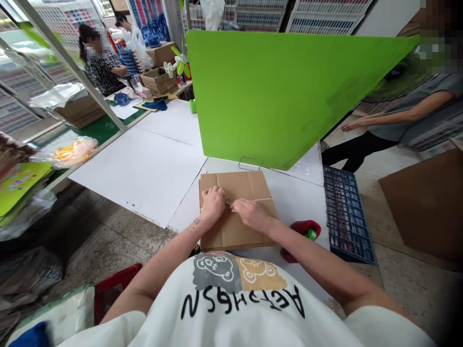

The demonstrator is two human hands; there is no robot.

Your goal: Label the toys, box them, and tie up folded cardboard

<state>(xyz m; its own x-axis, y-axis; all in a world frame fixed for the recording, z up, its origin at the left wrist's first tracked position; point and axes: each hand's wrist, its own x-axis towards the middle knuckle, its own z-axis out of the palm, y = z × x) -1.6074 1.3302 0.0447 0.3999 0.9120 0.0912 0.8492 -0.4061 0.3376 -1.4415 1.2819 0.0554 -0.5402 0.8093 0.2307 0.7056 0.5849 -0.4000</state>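
A flattened brown cardboard box [238, 185] lies on the white table [144, 168] in front of me. My left hand [212, 203] rests on the cardboard with its fingers curled, near the centre seam. My right hand [249, 212] lies beside it, its fingertips meeting those of the left at a thin pale strip that runs along the seam. Both hands pinch at that spot; what sits between the fingers is too small to tell.
A tall green board [275, 91] stands just behind the cardboard. A red tape dispenser [306, 229] lies at my right, next to a blue crate [345, 217]. A person's arm [383, 118] reaches in at the right. Another person works at the far left among boxes [159, 82].
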